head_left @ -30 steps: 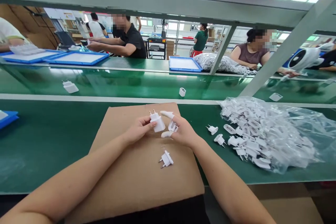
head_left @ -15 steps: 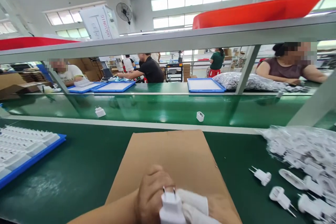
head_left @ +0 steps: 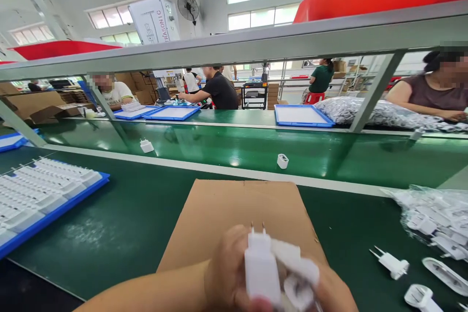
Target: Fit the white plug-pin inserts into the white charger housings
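Note:
At the bottom edge both my hands close around a white plug adapter [head_left: 260,268] with two metal pins pointing up. My left hand [head_left: 228,273] wraps it from the left. My right hand [head_left: 325,287], with white cots on its fingers, grips it from the right over a brown cardboard sheet [head_left: 241,214]. Loose white plug parts [head_left: 391,262] lie to the right on the green bench. The lower parts of both hands are cut off by the frame.
A blue tray [head_left: 44,195] filled with white parts sits at the left. A clear bag of white plug pieces [head_left: 435,217] lies at the right. Two white parts [head_left: 282,161] ride the green conveyor. Other people work across it behind blue trays [head_left: 302,116].
The view has lifted, so my hands dropped to the bottom edge. The adapter and the piece from my right hand are now gripped together by both hands. The loose plug on the cardboard is out of view.

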Motion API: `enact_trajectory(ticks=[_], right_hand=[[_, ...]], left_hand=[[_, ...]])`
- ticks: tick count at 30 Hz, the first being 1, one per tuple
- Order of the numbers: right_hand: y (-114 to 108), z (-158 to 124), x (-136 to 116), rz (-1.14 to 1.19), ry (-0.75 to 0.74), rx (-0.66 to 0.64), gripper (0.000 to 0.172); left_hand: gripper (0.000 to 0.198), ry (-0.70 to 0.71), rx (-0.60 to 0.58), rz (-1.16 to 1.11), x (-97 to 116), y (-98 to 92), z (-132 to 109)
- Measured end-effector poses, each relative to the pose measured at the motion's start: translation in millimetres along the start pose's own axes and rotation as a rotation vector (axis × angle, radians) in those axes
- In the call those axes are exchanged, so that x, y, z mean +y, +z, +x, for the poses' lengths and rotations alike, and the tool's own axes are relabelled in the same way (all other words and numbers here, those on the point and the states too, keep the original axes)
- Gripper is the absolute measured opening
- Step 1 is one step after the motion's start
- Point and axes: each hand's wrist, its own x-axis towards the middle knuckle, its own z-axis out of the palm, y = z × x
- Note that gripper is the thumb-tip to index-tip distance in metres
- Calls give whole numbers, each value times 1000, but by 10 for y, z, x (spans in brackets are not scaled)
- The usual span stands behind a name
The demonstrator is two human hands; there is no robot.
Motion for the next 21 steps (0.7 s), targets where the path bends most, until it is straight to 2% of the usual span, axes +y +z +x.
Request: enact_trajectory(ticks=[2,4,6,9,12,14,16,18,20,21], right_hand=[[-111,127,-87,-112,84,23,51],[-268,241,-194,-236,198,-54,53],[-406,300,-308,-251,244,-284,46],[-459,274,-428,-305,212,-638,47],[-365,216,-429,-432,177,-781,41],[-307,220,-375,-430,140,-788,33],[-284,268,-306,-381,143,-730,28],[-286,339,-239,-338,196,-616,25],[-293,405,-179,-303,259,-519,24],[-296,431,-151,-289,283,-490,24]], left_hand=[[52,-214,-44,-149,-120,25,67],[51,-430,16,-229,-263,48,125],[51,-568,134,-238,-400,67,167],[51,-670,247,-187,-511,82,202],[50,-722,304,-209,-494,83,221],[50,-790,302,-216,-481,62,269],[49,-848,274,-175,-539,8,395],[43,-846,249,-29,-701,-81,623],[34,-812,223,282,-951,-186,928],[30,-809,224,351,-1093,-236,1090]])
